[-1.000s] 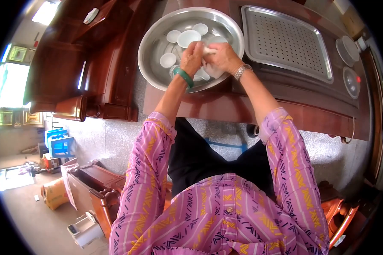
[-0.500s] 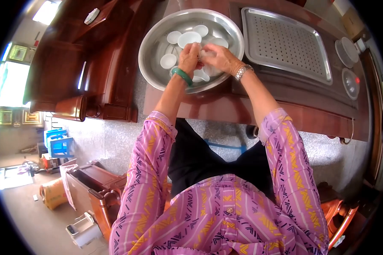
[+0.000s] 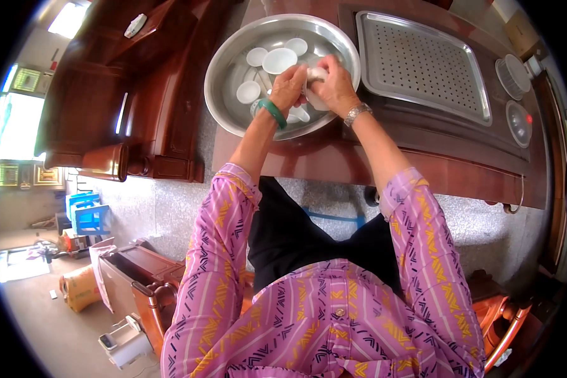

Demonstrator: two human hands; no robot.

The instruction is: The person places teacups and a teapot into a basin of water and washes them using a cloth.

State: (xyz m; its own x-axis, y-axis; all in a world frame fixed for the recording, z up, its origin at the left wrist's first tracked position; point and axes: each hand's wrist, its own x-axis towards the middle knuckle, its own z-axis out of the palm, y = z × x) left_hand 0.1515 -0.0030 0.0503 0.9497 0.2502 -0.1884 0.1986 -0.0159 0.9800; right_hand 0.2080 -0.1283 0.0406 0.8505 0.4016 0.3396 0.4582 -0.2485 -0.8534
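Observation:
A wide steel basin (image 3: 223,104) stands on the dark wooden table, holding several white cups and a larger white bowl (image 3: 279,61). Over its right half both hands meet. My left hand (image 3: 288,88), with a green bangle at the wrist, is closed on something white that my fingers mostly hide. My right hand (image 3: 336,87), a metal watch at its wrist, is wrapped round a white cloth (image 3: 317,76) that touches my left fingertips. Below the hands a white spoon (image 3: 300,114) lies in the basin.
A perforated steel tray (image 3: 422,63) lies right of the basin on the table (image 3: 384,165). Farther right are a stack of white dishes (image 3: 512,77) and a clear lidded container (image 3: 519,123). A dark wooden chair (image 3: 160,145) stands at the left, blue stools (image 3: 88,213) beyond it.
My right hand has turned and its fingers have lifted with the cloth bunched in them. The left hand has shifted slightly right, staying close to the right one.

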